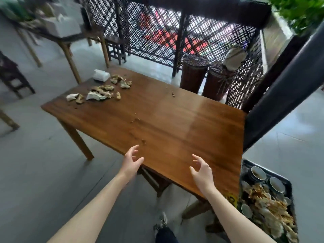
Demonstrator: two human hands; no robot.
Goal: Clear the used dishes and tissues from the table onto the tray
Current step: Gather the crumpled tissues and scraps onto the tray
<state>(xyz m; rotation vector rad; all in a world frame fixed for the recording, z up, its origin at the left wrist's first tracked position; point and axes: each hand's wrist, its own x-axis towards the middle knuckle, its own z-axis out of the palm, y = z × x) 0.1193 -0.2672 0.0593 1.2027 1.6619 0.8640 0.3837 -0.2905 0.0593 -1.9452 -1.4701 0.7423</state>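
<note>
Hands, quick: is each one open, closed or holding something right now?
Left hand: open, empty, at the near edge of the brown wooden table.
Right hand: open, empty.

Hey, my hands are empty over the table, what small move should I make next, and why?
Probably reach the left hand toward the soiled tissues at the far left end of the table. Both it and the right hand are open and hold nothing, no dishes show on the table, and the tray already holds bowls.
</note>
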